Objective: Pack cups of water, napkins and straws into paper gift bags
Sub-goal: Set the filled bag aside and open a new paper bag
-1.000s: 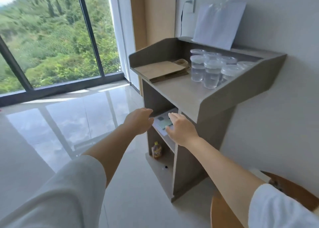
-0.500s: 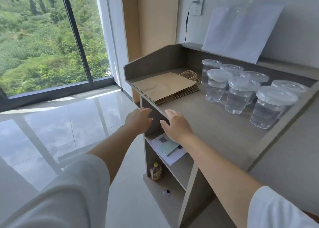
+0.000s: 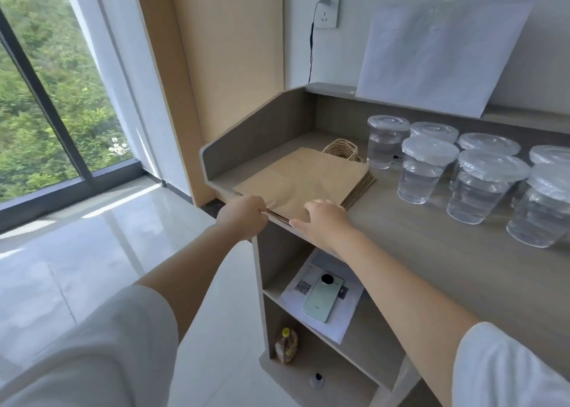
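A flat stack of brown paper gift bags point(image 3: 303, 178) lies at the left end of the grey counter point(image 3: 431, 252), its twine handles at the far side. My left hand point(image 3: 242, 217) pinches the near left edge of the stack. My right hand point(image 3: 324, 221) rests flat on the near right corner of the top bag, fingers straight. Several clear lidded cups of water point(image 3: 422, 172) stand in a group to the right of the bags. No napkins or straws show.
A clear plastic bag point(image 3: 438, 58) leans on the wall behind the cups. A wall socket with a black cable point(image 3: 327, 15) is at the back. A phone on paper point(image 3: 324, 298) lies on the shelf below; a small bottle point(image 3: 287, 345) stands lower. Glossy floor and a large window at left.
I have stepped closer to the counter. Both hands rose from in front of the lower shelf to the bag stack; the left now pinches its edge and the right lies on top.
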A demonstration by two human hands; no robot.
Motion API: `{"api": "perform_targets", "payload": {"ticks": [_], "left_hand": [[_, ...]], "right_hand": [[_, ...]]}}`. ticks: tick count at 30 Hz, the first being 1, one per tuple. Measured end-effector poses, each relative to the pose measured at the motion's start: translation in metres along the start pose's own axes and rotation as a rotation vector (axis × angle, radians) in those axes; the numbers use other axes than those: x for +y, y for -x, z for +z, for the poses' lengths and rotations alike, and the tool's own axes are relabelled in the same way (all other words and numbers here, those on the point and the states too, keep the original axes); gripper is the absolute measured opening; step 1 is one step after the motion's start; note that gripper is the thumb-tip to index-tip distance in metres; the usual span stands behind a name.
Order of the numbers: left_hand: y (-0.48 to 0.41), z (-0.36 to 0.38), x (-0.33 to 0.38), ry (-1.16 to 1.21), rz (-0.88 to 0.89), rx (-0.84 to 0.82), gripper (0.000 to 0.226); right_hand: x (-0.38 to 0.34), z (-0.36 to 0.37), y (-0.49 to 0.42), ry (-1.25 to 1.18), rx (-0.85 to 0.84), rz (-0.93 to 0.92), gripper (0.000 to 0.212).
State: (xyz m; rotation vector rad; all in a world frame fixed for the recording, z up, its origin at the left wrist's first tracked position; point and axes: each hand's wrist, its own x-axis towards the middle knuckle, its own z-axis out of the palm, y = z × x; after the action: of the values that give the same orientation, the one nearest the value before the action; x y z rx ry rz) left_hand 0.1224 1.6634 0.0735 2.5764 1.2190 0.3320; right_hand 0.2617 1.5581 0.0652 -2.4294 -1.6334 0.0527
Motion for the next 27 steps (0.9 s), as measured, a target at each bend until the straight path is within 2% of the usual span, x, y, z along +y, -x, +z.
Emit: {"api": "perform_targets", "payload": {"ticks": [4, 7, 9, 12, 15, 17, 19, 21, 23, 25, 27], "left_hand": [[-0.016, 0.005, -0.008, 0.099, 0.066, 0.041, 0.013], [-0.021, 0.012, -0.008, 0.14, 0.096, 0.071, 0.018], [-0.025, 0.016, -0.007, 0.232, 0.067, 0.056, 0.03], [-0.027, 0.013, -0.001, 0.534, -0.059, 0.081, 0.052], [-0.033, -0.002, 0.011, 0.869, -0.195, 0.077, 0.054], [-0.038, -0.009, 0.02, 1.099, -0.27, -0.059, 0.046], [-0.038, -0.012, 0.026, 1.235, -0.29, -0.199, 0.036], [-0.031, -0.012, 0.035, 1.286, -0.244, -0.249, 0.029], [-0.017, -0.011, 0.044, 1.298, -0.155, -0.216, 0.024], [0.001, -0.008, 0.054, 1.279, -0.051, -0.151, 0.021], [0.02, -0.004, 0.064, 1.217, 0.053, -0.095, 0.024]], "right_hand": [[0.001, -0.003, -0.005, 0.012, 0.032, -0.051, 0.048], [-0.002, -0.004, -0.006, 0.065, 0.15, -0.12, 0.042], [-0.005, -0.005, -0.006, 0.09, 0.215, -0.135, 0.038], [-0.005, -0.003, -0.001, 0.12, 0.338, -0.152, 0.028], [0.003, 0.0, 0.012, 0.175, 0.55, -0.157, 0.027], [0.01, 0.007, 0.022, 0.243, 0.608, -0.2, 0.023], [0.015, 0.014, 0.033, 0.253, 0.542, -0.271, 0.027], [0.014, 0.011, 0.044, 0.018, 0.447, -0.186, 0.039], [0.01, -0.002, 0.051, -0.35, 0.358, 0.033, 0.044], [0.003, -0.02, 0.055, -0.624, 0.413, 0.217, 0.046], [-0.008, -0.041, 0.058, -0.925, 0.439, 0.319, 0.052]]}}
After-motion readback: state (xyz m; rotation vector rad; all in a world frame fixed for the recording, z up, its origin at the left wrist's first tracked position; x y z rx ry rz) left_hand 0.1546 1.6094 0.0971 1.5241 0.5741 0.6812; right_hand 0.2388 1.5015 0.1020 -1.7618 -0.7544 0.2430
